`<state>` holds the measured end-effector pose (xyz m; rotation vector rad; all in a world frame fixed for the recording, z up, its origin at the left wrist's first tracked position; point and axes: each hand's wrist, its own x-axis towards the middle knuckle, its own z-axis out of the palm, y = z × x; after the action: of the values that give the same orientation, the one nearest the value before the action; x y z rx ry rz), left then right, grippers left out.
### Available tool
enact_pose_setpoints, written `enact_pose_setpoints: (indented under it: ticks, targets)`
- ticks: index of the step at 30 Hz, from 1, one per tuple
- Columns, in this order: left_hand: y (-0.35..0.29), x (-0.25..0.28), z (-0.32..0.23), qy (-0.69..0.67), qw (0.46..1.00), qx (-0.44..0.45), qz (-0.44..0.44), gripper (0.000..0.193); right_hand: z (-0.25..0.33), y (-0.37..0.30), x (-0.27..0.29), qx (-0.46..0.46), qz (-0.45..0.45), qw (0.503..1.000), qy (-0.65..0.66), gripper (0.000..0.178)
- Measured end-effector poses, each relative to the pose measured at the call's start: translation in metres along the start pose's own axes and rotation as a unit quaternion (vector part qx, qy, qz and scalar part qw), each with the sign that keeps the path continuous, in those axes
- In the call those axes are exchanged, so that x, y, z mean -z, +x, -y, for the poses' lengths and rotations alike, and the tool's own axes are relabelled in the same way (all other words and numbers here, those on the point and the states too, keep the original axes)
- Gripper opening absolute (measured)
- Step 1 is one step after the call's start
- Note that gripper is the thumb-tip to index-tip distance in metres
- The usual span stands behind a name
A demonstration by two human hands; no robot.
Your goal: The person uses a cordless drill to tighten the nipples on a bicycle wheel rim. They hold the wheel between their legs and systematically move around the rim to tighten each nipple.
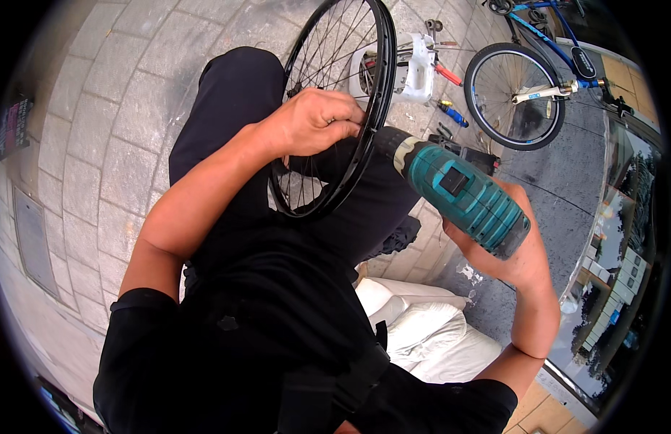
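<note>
Wheel [386, 69] sits pinched in left grip [313, 124], right grip [522, 262] clamped round drill [462, 186] (white tub [421, 79] holds tools [403, 64]).

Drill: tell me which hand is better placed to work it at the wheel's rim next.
The right hand, most likely: it grips the teal drill, whose nose points at the black rim. The left hand is bunched at the rim's inner side, with no tool showing.

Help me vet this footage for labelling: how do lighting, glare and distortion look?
Head view: soft, fairly even light; head view: the paving joints curve with fisheye distortion, and reflections clutter the glass pane at right; head view: the black shirt shows little detail, while the drill and wheel look reasonably sharp.
</note>
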<state>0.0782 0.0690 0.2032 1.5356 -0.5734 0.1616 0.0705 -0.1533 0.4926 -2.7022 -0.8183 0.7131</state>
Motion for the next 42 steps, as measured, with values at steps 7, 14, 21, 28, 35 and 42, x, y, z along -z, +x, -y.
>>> enact_pose_setpoints:
  ticks: [7, 14, 21, 28, 35, 42]
  targets:
    - [0.001, -0.005, -0.001, -0.002, 1.000, -0.009, -0.003, 0.006, 0.008, 0.000, 0.001, -0.023, -0.003, 1.000, -0.002, 0.032]
    - [0.002, -0.006, -0.001, -0.002, 1.000, -0.006, 0.005, 0.006, 0.003, 0.003, 0.004, -0.070, 0.054, 0.996, 0.025, 0.032]
    - [-0.001, -0.003, 0.000, -0.003, 1.000, 0.011, 0.001, 0.011, 0.009, 0.007, 0.006, -0.059, 0.053, 0.997, 0.008, 0.032]
    - [-0.002, -0.004, 0.000, -0.006, 1.000, -0.003, -0.012, 0.005, 0.007, 0.007, 0.006, -0.047, 0.055, 0.997, -0.002, 0.031]
    - [-0.004, -0.004, 0.001, 0.000, 1.000, 0.007, -0.011, 0.006, 0.006, 0.005, 0.006, -0.042, 0.048, 0.998, 0.002, 0.031]
    - [0.000, 0.010, -0.008, -0.048, 0.997, 0.063, -0.008, 0.010, 0.010, 0.000, -0.003, -0.053, 0.021, 0.998, -0.002, 0.021]
